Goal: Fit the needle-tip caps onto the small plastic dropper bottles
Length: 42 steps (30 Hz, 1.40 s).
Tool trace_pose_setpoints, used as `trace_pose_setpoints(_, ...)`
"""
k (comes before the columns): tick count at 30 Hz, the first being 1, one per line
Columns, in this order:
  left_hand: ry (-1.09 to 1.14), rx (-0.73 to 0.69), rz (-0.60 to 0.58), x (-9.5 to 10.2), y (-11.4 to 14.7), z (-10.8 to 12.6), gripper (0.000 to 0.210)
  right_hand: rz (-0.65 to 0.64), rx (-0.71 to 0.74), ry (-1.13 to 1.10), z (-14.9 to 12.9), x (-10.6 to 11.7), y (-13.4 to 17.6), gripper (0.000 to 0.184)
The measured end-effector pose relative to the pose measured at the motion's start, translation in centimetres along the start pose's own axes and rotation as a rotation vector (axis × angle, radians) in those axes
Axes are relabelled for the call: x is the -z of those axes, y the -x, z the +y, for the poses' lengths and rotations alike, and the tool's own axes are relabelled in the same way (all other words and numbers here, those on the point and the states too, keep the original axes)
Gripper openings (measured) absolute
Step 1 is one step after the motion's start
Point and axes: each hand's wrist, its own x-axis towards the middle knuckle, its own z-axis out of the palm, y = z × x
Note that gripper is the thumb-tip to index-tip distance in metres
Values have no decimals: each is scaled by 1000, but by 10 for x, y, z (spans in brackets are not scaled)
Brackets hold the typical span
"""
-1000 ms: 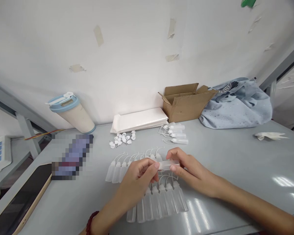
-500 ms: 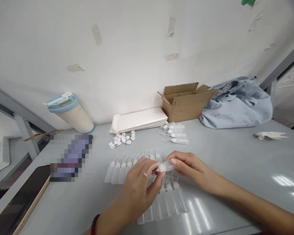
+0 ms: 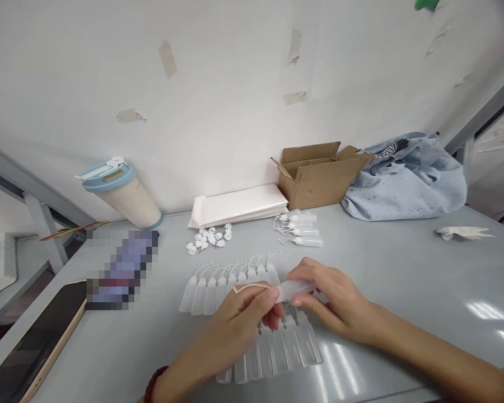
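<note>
Between my two hands lies a small translucent squeeze bottle point(image 3: 294, 289), tilted almost level, its thin cap strap curving out to the left. My left hand point(image 3: 246, 319) pinches the bottle at its neck between thumb and fingers. On the bottle's body, my right hand point(image 3: 334, 296) grips with thumb and fingertips. Behind my left hand stretches a row of capped bottles point(image 3: 199, 296) with curved straps. A nearer row of clear bottles point(image 3: 277, 352) lies under my hands, partly hidden by them.
Loose white caps point(image 3: 210, 238) and several strapped bottles point(image 3: 306, 232) lie farther back. Behind them are a stack of white padded envelopes point(image 3: 239, 204), an open cardboard box point(image 3: 323, 179) and a blue cloth bag point(image 3: 407, 190). At left are a tumbler point(image 3: 126, 196) and a phone point(image 3: 37, 341).
My left hand has turned, its thumb now on top at the bottle's neck. My right hand's fingers have spread around the body, and the bottle has shifted slightly right.
</note>
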Motion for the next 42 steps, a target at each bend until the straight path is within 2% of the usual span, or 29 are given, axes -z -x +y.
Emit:
trace_pose_setpoints(2,61,27,-12,0,0,0,45,-14,-49,-39,-3,0,1,17)
trace_pose_setpoints(5,-5,-22,51,-2,0,-1,43,-68,-283,-245,-9,0,0,16)
trace_pose_setpoints(7,-152,-143,103,-5,0,-3,39,-78,-442,-426,-9,-1,-1,21)
trace_pose_setpoints(12,-586,-652,258,-9,-4,-15,15,-97,-731,-1008,1,-6,-5,32)
trace_pose_setpoints(14,-676,-719,292,-9,-5,-18,12,-126,-815,-1145,3,-8,-6,34)
trace_pose_setpoints(16,-624,-656,255,-7,-5,-16,15,-132,-849,-1173,2,-9,-6,36)
trace_pose_setpoints(19,-386,-377,134,-4,-2,-7,28,-95,-740,-988,-5,-7,-6,31)
trace_pose_setpoints(21,-240,-193,67,-2,0,-1,36,-74,-603,-767,-9,-6,-4,25)
trace_pose_setpoints(23,-119,-86,20,0,1,2,41,-65,-457,-515,-10,-4,-2,19)
trace_pose_setpoints(26,42,7,-10,2,0,3,45,-45,-170,-158,-7,-4,1,18)
trace_pose_setpoints(28,107,47,-19,3,-2,2,45,-30,-18,-5,-4,-4,3,19)
trace_pose_setpoints(30,122,48,-33,3,-3,1,44,-26,28,38,-3,-5,5,18)
trace_pose_setpoints(32,82,15,-22,1,-3,2,44,-43,-44,-26,-4,-5,5,18)
trace_pose_setpoints(35,-68,-70,54,-3,0,1,42,-93,-262,-201,-7,-4,3,19)
trace_pose_setpoints(37,-217,-201,137,-6,0,-2,37,-101,-391,-340,-8,-4,1,22)
trace_pose_setpoints(42,-652,-808,377,-12,-2,-14,17,-83,-667,-883,-5,-8,-1,30)
